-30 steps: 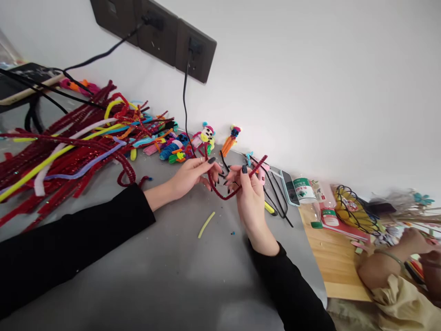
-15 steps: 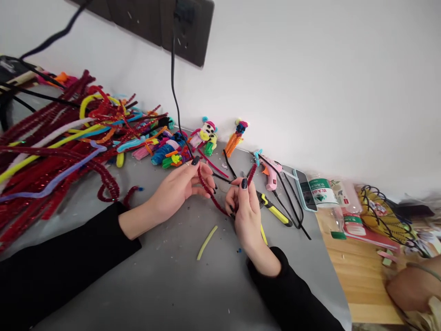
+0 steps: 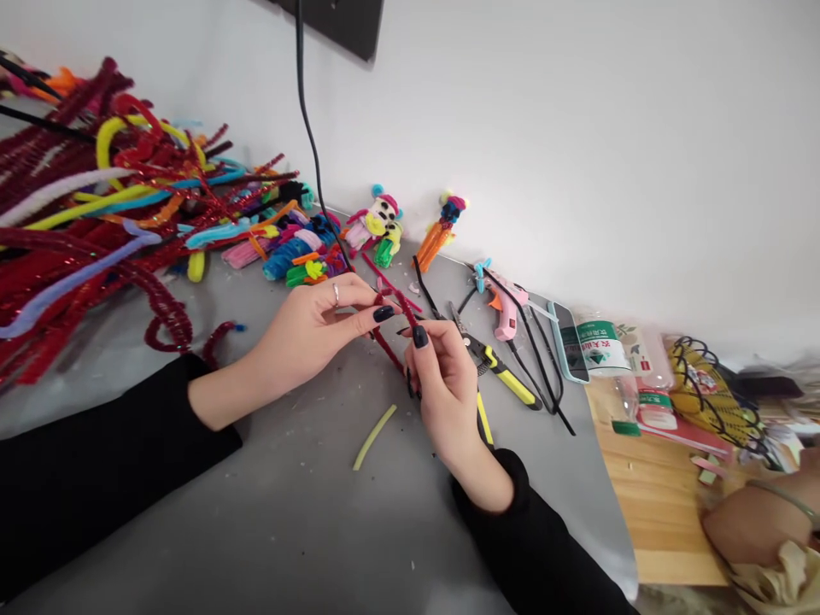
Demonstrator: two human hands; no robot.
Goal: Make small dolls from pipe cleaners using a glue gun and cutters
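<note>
A dark red pipe cleaner is bent between my two hands above the grey table mat. My left hand, with a ring on one finger, pinches it near its upper bend. Lower down and to the right, my right hand grips the same pipe cleaner between thumb and fingers. A short yellow-green piece lies on the mat below the hands. Yellow-and-black pliers rest just right of my right hand. Behind the hands are small pipe-cleaner figures, among them an orange one and a pink one.
A big heap of pipe cleaners fills the left side. On the right lie a pink glue gun, black pipe cleaners, a phone and plastic bottles. A black cable hangs down. Another person's arm is at lower right.
The pipe cleaner's right end, which pointed up and right, now leans left toward my left hand. My hands have come closer together. The view has shifted slightly.
</note>
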